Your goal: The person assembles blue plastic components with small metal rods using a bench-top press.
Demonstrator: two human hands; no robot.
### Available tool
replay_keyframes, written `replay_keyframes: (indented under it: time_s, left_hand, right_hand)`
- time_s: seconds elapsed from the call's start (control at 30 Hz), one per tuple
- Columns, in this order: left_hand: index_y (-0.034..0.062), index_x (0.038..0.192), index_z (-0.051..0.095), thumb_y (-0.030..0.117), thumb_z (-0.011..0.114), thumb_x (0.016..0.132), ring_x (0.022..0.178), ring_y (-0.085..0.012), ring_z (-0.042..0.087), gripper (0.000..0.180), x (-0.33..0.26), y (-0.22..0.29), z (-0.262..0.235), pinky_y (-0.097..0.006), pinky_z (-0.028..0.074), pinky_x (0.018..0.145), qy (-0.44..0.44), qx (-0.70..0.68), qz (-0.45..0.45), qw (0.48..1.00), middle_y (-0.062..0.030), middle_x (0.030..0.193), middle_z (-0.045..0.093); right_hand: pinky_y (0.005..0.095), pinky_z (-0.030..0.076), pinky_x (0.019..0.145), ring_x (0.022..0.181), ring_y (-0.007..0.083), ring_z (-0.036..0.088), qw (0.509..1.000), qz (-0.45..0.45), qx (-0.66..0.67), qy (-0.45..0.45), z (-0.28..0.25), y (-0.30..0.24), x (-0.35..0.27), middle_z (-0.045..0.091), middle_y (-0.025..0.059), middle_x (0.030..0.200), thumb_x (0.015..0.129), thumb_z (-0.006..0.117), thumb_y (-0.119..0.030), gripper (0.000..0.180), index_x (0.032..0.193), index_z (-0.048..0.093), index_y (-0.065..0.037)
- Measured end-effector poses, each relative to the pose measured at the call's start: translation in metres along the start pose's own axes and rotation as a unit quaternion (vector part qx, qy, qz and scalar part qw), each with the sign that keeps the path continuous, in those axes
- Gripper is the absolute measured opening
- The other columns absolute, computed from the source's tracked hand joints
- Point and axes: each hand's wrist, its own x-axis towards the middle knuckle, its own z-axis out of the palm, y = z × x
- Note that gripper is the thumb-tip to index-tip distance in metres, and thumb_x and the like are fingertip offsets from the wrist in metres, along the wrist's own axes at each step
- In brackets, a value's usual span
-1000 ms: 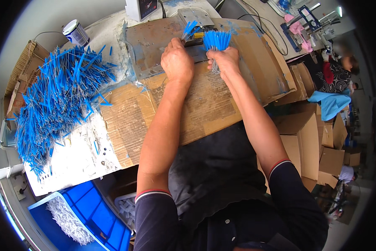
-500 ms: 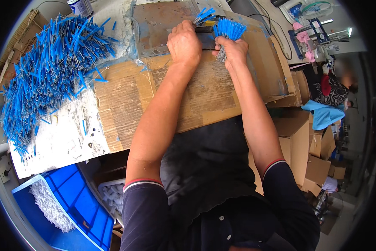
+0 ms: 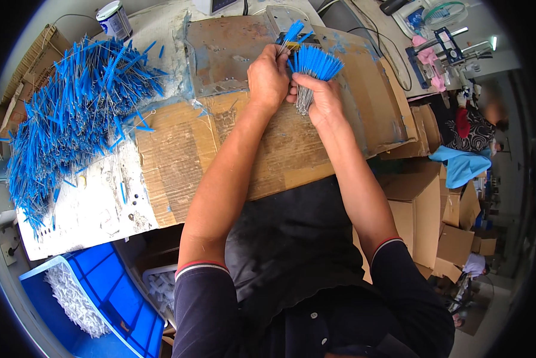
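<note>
Both our hands sit a bit nearer in view than half a sec ago, w/ the bench edge & far-left tin back in sight; grip looks unchanged. Nearest us, bottom left, a blue crate (image 3: 110, 292) holds white bundled stuff, w/ a pale tray beside it. Our forearms run up over the cardboard sheet (image 3: 178, 155) covering the bench. Right of us, stacked brown boxes (image 3: 420, 209) on the floor & a blue cloth (image 3: 462, 164) further right. Mid-left, a big loose pile of blue brushes (image 3: 65, 119) w/ wire stems spreads over the white benchtop & the cardboard's left edge, well apart from our hands. Further on, our right hand (image 3: 321, 98) is closed round a bundle of blue brushes (image 3: 314, 62), bristle heads fanned up, wire stems gripped in the fist & poking out below. Our left hand (image 3: 269, 77) touches it from the left, fingers curled, pinching a single brush (image 3: 292, 33) that sticks up by the bundle; exact fingertip hold can't tell. Beyond the hands, a grey metal plate (image 3: 226, 53) lies on the bench. Far left, a round tin (image 3: 114, 19); far right, a small machine w/ pink bits (image 3: 444, 51).
</note>
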Motion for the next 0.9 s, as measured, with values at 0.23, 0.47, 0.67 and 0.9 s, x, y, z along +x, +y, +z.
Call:
replay_keyframes:
  time_s: [0.23, 0.47, 0.67, 0.9]
  left_hand:
    - [0.006, 0.1, 0.06, 0.016, 0.058, 0.097, 0.08, -0.0386, 0.068, 0.011, 0.002, -0.007, 0.007, -0.048, 0.051, 0.073, 0.004, 0.048, 0.025, 0.999, -0.0151, 0.084, 0.071]
    - [0.0079, 0.1, 0.057, 0.017, 0.052, 0.101, 0.073, -0.0326, 0.069, 0.01, 0.006, -0.002, -0.001, -0.045, 0.051, 0.068, 0.112, 0.043, -0.009, 0.993, -0.0065, 0.079, 0.072]
    - [0.0074, 0.102, 0.06, 0.017, 0.053, 0.101, 0.078, -0.0305, 0.069, 0.012, 0.007, -0.008, 0.0, -0.042, 0.051, 0.072, 0.137, 0.083, 0.012, 0.987, -0.0076, 0.085, 0.072]
    - [0.0087, 0.101, 0.062, 0.018, 0.056, 0.098, 0.088, -0.0349, 0.064, 0.011, 0.008, -0.012, 0.001, -0.047, 0.047, 0.08, 0.183, 0.165, 0.035, 0.968, -0.0133, 0.091, 0.07]
  right_hand:
    - [0.0371, 0.057, 0.051, 0.061, 0.0208, 0.066, 1.0, -0.002, -0.007, 0.024, -0.015, 0.001, 0.013, 0.067, 0.0108, 0.078, 0.078, 0.073, 0.002, 0.016, 0.092, 0.066, 0.0]
    - [0.0349, 0.052, 0.042, 0.049, 0.0182, 0.059, 0.988, -0.067, -0.087, 0.108, -0.007, -0.003, 0.035, 0.061, 0.0094, 0.066, 0.071, 0.067, 0.01, 0.012, 0.073, 0.06, 0.0]
    - [0.0337, 0.056, 0.047, 0.055, 0.0179, 0.063, 0.984, -0.069, -0.119, 0.11, -0.008, 0.002, 0.039, 0.066, 0.0103, 0.074, 0.076, 0.072, 0.004, 0.011, 0.084, 0.065, 0.0]
    - [0.0351, 0.057, 0.047, 0.055, 0.0199, 0.064, 0.985, -0.079, -0.107, 0.113, -0.005, 0.002, 0.038, 0.067, 0.0116, 0.075, 0.076, 0.071, 0.005, 0.011, 0.084, 0.065, 0.001]
